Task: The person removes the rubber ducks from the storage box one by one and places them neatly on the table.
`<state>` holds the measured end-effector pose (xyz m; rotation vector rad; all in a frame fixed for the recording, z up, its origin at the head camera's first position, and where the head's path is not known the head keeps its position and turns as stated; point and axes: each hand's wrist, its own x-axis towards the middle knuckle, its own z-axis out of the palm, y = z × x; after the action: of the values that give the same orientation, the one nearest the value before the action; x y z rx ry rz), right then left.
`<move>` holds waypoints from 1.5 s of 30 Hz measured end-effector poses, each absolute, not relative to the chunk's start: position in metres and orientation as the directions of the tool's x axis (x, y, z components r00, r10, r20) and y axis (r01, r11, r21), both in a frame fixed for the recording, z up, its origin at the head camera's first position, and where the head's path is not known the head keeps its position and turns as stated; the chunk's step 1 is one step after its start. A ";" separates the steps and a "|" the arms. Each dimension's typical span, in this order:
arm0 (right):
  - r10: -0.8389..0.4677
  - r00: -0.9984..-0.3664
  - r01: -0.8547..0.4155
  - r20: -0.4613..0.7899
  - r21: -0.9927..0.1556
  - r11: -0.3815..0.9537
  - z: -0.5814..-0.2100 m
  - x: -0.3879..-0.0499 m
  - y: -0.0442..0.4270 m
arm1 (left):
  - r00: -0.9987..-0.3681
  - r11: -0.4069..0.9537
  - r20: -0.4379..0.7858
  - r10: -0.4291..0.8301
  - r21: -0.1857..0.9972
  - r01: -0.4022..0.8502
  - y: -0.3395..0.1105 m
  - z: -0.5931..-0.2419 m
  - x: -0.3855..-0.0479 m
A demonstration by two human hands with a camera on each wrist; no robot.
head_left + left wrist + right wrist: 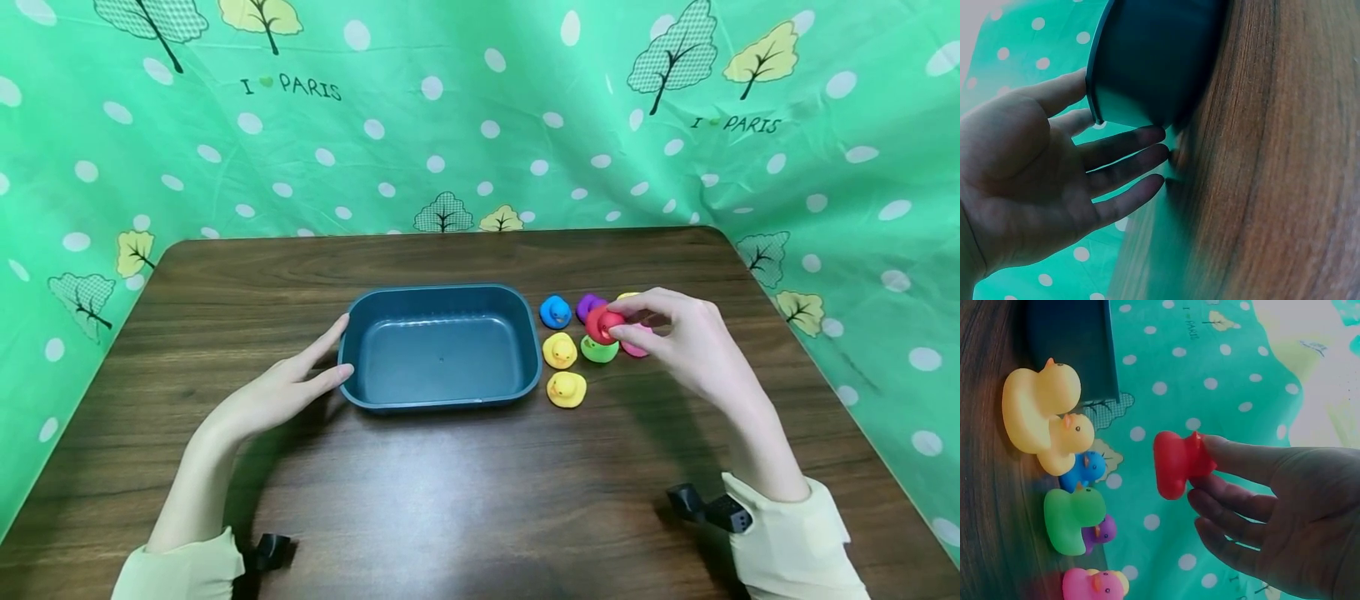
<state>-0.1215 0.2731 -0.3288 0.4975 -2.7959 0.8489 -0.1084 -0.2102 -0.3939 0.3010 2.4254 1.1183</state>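
My right hand (693, 342) pinches a red rubber duck (1175, 464) between thumb and fingers, raised off the table in the right wrist view. Below it are a green duck (600, 350), a purple duck (588, 306) and a pink duck (637, 342), the last partly behind the hand. Nearer the tub stand a blue duck (555, 312) and two yellow ducks, one in the middle (559, 351) and one in front (566, 389). At the left end of the dark blue tub (442, 358), my left hand (288, 387) touches the rim with its fingers extended.
Another yellow duck (628, 295) shows only in part behind the right hand. Everything stands on a dark wooden table (420, 500). A green dotted cloth (465, 100) hangs behind the table and along its sides.
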 end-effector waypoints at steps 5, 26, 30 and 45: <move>-0.276 -0.947 -0.321 0.165 -0.514 0.795 -0.331 -0.123 0.278 | -0.871 0.652 -0.312 0.381 0.758 0.014 -0.210 -0.394 -0.108; -0.374 -0.919 -0.261 -0.123 -0.520 0.813 -0.337 -0.134 0.291 | -0.863 0.693 -0.337 0.377 0.720 0.021 -0.215 -0.389 -0.108; -0.380 -0.914 -0.263 -0.139 -0.508 0.820 -0.334 -0.133 0.293 | -0.862 0.697 -0.340 0.376 0.717 0.021 -0.215 -0.389 -0.108; -0.459 -0.855 -0.278 -0.240 -0.536 0.798 -0.338 -0.134 0.300 | -0.854 0.702 -0.354 0.382 0.712 0.019 -0.214 -0.388 -0.109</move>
<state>-0.1340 0.2999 -0.3377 0.7059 -3.3189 0.8887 -0.1089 -0.2137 -0.3882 0.3072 2.4259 1.0082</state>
